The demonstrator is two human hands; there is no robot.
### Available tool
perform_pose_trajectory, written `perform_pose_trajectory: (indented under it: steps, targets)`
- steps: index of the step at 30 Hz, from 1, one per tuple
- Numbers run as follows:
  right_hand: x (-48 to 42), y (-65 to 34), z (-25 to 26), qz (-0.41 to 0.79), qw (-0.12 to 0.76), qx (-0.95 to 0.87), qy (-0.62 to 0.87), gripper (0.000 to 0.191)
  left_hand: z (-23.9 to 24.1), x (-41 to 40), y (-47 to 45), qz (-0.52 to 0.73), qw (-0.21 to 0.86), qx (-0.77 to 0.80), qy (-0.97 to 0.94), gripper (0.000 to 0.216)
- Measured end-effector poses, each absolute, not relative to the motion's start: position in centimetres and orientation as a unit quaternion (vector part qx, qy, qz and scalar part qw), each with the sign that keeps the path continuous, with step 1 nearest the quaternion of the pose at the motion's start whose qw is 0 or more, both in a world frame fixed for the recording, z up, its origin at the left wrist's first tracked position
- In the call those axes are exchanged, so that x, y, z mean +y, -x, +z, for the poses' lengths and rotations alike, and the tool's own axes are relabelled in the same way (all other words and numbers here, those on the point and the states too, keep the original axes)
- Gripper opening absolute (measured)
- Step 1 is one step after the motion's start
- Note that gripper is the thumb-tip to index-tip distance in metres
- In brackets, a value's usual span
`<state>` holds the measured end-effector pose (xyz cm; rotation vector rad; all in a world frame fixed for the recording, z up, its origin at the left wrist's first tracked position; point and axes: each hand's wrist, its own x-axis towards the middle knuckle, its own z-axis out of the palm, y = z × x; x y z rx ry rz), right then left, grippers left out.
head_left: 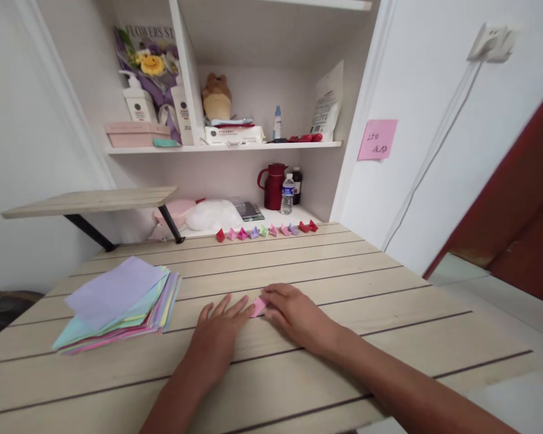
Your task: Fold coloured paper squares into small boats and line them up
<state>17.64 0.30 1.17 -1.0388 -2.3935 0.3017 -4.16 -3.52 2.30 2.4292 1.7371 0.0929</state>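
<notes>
A small folded piece of pink paper (258, 307) lies on the wooden table between my hands. My left hand (218, 337) rests flat with its fingers spread, its thumb side touching the paper's left edge. My right hand (296, 316) is curled over the other end, fingers bent together on the paper and hiding that part. To the left sits a loose stack of coloured paper sheets (117, 289), a lilac one on top. Along the table's far edge stands a row of several small folded paper figures (263, 231) in red, pink, purple and green.
A raised wooden shelf (90, 200) on black legs stands at the back left. Behind the table (344, 271), a white shelf unit (235, 147) holds a red jug (274, 187), a water bottle (287, 194) and a plastic bag (217, 215). A cable (428, 166) hangs at the right.
</notes>
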Motion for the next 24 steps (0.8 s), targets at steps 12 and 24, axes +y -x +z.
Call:
perform_pose_trajectory:
  steps: [12,24]
  targets:
    - [-11.3,-20.8,0.7,0.086,0.118,-0.936,0.320,0.086,0.8,-12.8,6.4,0.261,0.194,0.520,-0.790,0.039]
    - [-15.8,-17.6,-2.2,0.321,0.444,-0.747,0.376,0.019,1.6,-16.1,4.6,0.478,0.258,0.675,-0.499,0.033]
